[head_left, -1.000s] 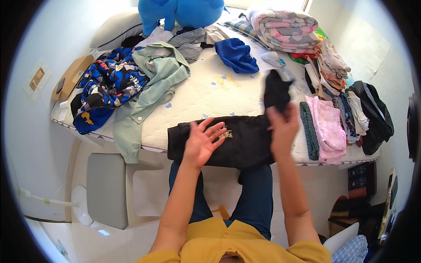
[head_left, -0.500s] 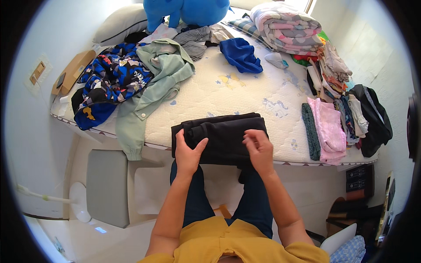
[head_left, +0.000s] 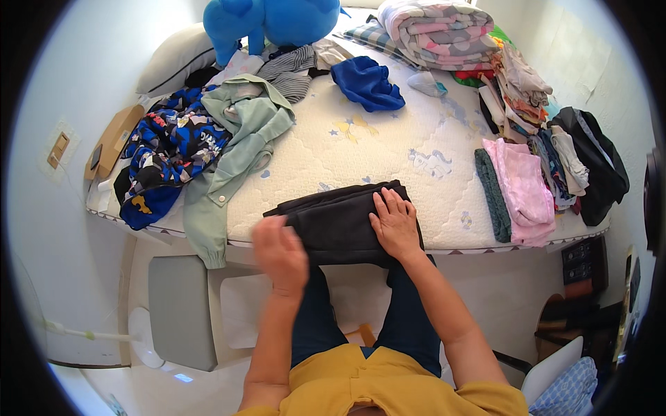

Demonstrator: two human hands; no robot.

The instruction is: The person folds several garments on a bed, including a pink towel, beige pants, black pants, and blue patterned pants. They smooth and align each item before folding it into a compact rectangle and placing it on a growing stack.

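A black folded garment point(head_left: 334, 230) lies at the front edge of the mattress, in several layers, its near edge over my knees. My right hand point(head_left: 397, 225) rests flat on its right part, fingers stretched out and pressing on the cloth. At the garment's left edge is my left hand point(head_left: 279, 253), smeared by motion, so its fingers cannot be read. A pale green jacket point(head_left: 246, 132) lies spread to the left, one sleeve hanging over the edge. Next to it is a blue, black and white patterned garment point(head_left: 173, 142).
Folded clothes, among them a pink one point(head_left: 517, 187) and a dark green one point(head_left: 491, 197), lie at the right beside a black bag-like item point(head_left: 596, 170). A blue cloth point(head_left: 366, 84), a rolled quilt point(head_left: 444, 31) and a blue plush toy point(head_left: 277, 24) are farther back. A grey stool point(head_left: 182, 312) stands lower left.
My left hand has come off the garment's top to its left edge. My right hand has gone from raised, curled fingers to lying flat on the cloth. The garment's top layer looks smoother.
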